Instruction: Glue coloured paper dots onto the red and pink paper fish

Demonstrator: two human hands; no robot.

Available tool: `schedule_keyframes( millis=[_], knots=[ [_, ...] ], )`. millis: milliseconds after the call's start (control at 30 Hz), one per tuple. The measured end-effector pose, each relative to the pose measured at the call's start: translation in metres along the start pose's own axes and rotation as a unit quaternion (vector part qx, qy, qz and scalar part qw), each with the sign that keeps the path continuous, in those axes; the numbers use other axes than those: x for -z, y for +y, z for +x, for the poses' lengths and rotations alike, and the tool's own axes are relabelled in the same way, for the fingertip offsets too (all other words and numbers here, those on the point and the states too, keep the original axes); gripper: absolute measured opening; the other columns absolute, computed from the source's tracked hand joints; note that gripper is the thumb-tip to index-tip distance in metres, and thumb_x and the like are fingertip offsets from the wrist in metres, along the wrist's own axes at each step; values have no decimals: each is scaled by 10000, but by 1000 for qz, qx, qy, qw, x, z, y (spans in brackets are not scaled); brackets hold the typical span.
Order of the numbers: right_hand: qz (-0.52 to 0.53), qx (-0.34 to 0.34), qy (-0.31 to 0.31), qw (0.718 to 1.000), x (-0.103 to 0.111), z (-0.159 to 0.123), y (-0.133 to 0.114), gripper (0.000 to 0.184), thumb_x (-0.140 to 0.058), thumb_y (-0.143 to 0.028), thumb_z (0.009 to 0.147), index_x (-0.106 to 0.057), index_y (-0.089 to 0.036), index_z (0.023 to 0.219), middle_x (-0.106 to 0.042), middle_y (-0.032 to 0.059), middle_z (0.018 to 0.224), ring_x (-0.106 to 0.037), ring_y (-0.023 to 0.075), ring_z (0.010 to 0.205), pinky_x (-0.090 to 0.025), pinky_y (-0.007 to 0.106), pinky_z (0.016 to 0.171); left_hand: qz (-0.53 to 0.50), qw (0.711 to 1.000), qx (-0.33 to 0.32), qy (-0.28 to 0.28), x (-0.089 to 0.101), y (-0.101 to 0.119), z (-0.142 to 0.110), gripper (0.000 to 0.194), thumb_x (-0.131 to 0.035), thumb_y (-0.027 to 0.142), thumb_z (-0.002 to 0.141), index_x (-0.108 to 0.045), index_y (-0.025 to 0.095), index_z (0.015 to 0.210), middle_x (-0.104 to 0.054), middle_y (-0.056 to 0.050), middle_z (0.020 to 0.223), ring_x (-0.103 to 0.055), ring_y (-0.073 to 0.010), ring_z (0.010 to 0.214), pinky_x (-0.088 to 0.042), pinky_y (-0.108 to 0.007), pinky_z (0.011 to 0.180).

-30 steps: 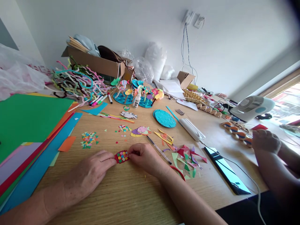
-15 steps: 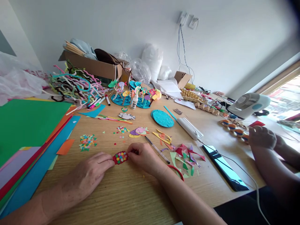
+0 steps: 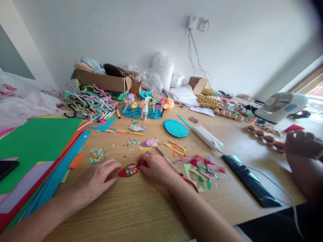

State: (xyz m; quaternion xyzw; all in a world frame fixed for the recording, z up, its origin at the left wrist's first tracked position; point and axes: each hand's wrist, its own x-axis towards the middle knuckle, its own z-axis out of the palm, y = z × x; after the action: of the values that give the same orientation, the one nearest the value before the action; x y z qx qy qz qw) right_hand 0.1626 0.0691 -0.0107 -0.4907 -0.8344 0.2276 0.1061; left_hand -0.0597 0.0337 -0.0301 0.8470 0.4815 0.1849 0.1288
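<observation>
A red paper fish (image 3: 129, 170) covered with colourful round dots lies on the wooden table between my hands. My right hand (image 3: 156, 169) pinches its tail end, which the fingers partly hide. Just left of the fish's head rests my left hand (image 3: 99, 178), fingers and thumb apart, holding nothing. Beyond them are a pile of paper confetti (image 3: 98, 155), a smaller heap of dots (image 3: 132, 142), and purple and pink paper fish (image 3: 149, 144). A pen (image 3: 169, 161) lies by my right hand, and red scissor handles (image 3: 191, 183) show partly behind my forearm.
Coloured paper sheets (image 3: 47, 137) are stacked at left. Paper scraps (image 3: 202, 168), a black glossy phone-like slab (image 3: 249, 180), a white power strip (image 3: 207, 137) and turquoise discs (image 3: 176, 128) lie to the right. A glue bottle (image 3: 144, 112) stands behind. Another person's hand (image 3: 304, 144) is at far right.
My left hand has let go of the fish's head and drawn back left, uncovering it. My right hand stays at the tail. The view has shifted slightly, and the other person's hand appears farther right.
</observation>
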Motion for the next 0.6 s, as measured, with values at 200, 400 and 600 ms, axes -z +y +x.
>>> schedule_keyframes(
  millis=[200,400,600],
  knots=[
    [-15,4,9,1000,-2,1,1,154,-526,-196,758,-642,-194,860,-641,42,907,-572,157,795,-347,243,635,65,997,16,-48,3,9,8,293,-533,111,733,-618,193,1000,-646,-73,1039,-607,-227,978,-502,-325,818],
    [11,2,27,1000,-7,2,5,141,-527,-173,717,-617,-186,824,-647,39,861,-566,160,779,-336,244,624,43,998,27,-36,1,4,14,357,-526,151,737,-610,199,1081,-639,-80,1099,-590,-233,1030,-484,-349,876],
    [47,-1,44,998,-9,3,7,127,-527,-134,684,-611,-174,769,-639,33,814,-541,145,736,-326,229,602,-43,997,54,-34,7,12,24,323,-435,198,778,-648,188,1021,-661,-80,1052,-607,-224,980,-471,-355,871]
  ],
)
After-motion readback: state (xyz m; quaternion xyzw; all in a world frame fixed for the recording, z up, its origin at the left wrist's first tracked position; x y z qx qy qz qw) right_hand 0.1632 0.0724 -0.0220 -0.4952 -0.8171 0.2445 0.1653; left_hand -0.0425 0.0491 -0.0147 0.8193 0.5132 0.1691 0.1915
